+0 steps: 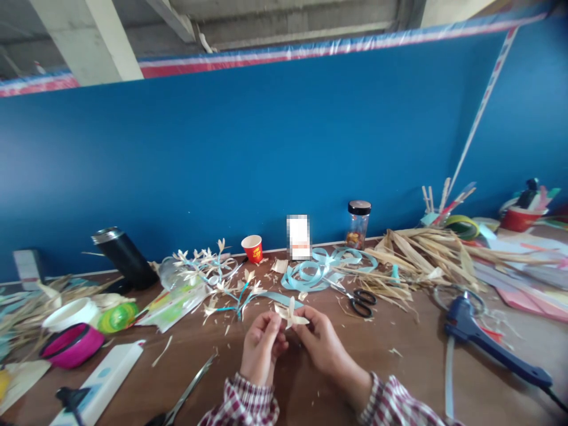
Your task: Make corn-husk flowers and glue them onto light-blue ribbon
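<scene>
Low over the middle of the brown table, my left hand (262, 345) and my right hand (320, 339) meet at a small cream-coloured flower (291, 315) that looks made of dried husk. The left thumb and fingers pinch its left side, while the right fingertips hold its right side. Its pale petals stick up and out between the hands; its underside is hidden by my fingers. Just beyond my hands, a blue-stemmed branch with similar flowers (239, 299) lies on the table. Light blue ribbon (306, 275) is coiled behind them.
Black-handled scissors (361, 302) lie right of the ribbon, another pair (190, 390) at front left. A blue glue gun (492, 340) rests at right, near dried husks (426, 254). A red paper cup (253, 249), a jar (357, 225) and a black flask (124, 257) line the blue partition (275, 148).
</scene>
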### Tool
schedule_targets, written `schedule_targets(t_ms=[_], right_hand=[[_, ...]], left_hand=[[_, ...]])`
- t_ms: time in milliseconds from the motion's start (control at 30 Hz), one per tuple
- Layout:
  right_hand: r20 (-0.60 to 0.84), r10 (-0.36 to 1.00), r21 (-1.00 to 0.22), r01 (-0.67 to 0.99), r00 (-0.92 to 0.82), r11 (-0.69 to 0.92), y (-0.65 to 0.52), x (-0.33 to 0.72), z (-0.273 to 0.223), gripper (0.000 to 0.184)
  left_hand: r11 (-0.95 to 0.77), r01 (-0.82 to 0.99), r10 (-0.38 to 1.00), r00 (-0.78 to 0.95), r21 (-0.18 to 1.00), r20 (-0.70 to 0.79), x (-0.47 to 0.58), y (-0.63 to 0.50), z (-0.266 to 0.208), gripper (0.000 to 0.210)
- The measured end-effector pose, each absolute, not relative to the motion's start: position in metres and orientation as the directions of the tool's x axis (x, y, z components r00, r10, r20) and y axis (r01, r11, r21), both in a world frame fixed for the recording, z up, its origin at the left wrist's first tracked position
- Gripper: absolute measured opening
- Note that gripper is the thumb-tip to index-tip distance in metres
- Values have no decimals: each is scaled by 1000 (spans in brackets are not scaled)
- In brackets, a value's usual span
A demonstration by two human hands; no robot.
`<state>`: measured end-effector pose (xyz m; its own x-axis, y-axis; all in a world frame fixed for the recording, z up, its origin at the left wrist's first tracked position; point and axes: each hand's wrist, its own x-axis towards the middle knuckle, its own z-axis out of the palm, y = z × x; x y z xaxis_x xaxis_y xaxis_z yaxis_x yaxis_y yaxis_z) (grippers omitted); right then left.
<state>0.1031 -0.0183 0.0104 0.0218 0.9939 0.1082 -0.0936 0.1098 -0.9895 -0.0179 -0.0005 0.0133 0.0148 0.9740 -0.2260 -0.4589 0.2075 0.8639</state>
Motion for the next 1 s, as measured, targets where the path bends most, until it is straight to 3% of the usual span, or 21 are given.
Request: schedule_targets(t_ms=[100, 267, 500, 733, 867, 1000], right_hand=[[68, 998, -980, -185, 5, 68, -17, 103, 9, 16], [125, 992, -971, -205, 0, 122, -17, 106, 10, 12], [74, 997, -967, -243, -3, 71, -16, 108, 12, 19], [103, 976, -896, -444, -190, 8, -13, 115, 18, 28], [143, 954, -813, -581, -265, -39, -10, 116, 11, 33], [126, 951, -795, -603, -283, -74, -8, 115, 1, 36]], left_hand=[[154, -470, 979, -43, 869, -197, -20, 1, 13, 36], [217, -400, 976, 87, 891, -199, -22, 1, 8, 33], [236, -357, 972, 101, 904, -213, -20, 2, 5, 33], [145, -321, 982, 160, 936, -97, -26, 4, 0, 24], [177, -279, 964, 244, 944, -109, -26, 2, 2, 26], [147, -276, 970, 229, 950, -84, -21, -5, 11, 25]])
